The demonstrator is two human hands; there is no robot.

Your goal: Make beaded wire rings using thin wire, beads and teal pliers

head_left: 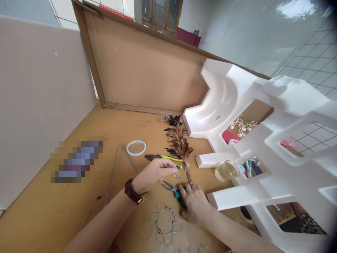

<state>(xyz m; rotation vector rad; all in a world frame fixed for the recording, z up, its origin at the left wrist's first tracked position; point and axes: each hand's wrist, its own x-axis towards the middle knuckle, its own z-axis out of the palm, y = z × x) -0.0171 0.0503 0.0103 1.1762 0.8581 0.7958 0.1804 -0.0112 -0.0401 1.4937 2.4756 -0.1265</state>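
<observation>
My left hand (157, 170), with a brown watch strap on the wrist, is closed in a pinch on a thin beaded wire (178, 176) that curves out below the fingertips. Below and to the right, my right hand (194, 203) is closed over the teal and black handles of needle-nose pliers (172, 188). Their jaws point left, slightly apart, and the palm side of that hand is hidden. Nearer to me lies a wire ring with beads (165, 220), with bare wire loops around it. Beyond my left hand are yellow-green handled pliers (164, 157).
A brown feather duster (178, 140) lies past my hands. To its left is a white ring-shaped spool (136, 148). Straight wires (113, 175) lie at left. A glass cup (226, 170) stands by a large white foam piece (284, 175). A cardboard panel (147, 70) rises behind.
</observation>
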